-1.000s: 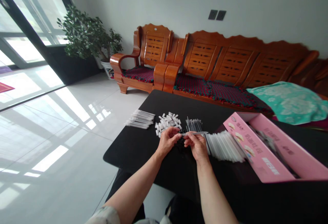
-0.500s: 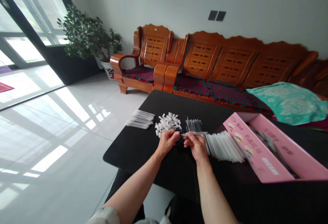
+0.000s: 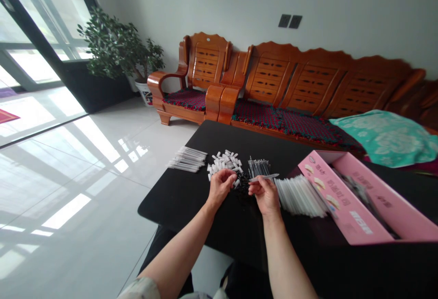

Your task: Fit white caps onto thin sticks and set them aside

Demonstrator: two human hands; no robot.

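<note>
My right hand [image 3: 265,193] pinches a thin clear pen barrel [image 3: 265,177] that points to the right, just above the black table [image 3: 178,198]. Over the near edge of a pile of small white caps [image 3: 224,162], my left hand [image 3: 221,184] has its fingers curled; what they hold is hidden. Between the hands lies a small heap of black parts [image 3: 242,181]. A bundle of thin refills [image 3: 258,167] lies behind my right hand. A row of clear barrels [image 3: 299,194] lies to its right.
A pink cardboard box [image 3: 345,201] stands open at the right. A second bundle of white tubes [image 3: 186,158] lies near the table's far left edge. Behind the table are a wooden armchair [image 3: 191,75], a wooden sofa [image 3: 325,89] with a teal cloth [image 3: 383,135], and a potted plant [image 3: 116,48].
My left hand has come away from the barrel and moved left to the white caps. The right hand keeps hold of the barrel.
</note>
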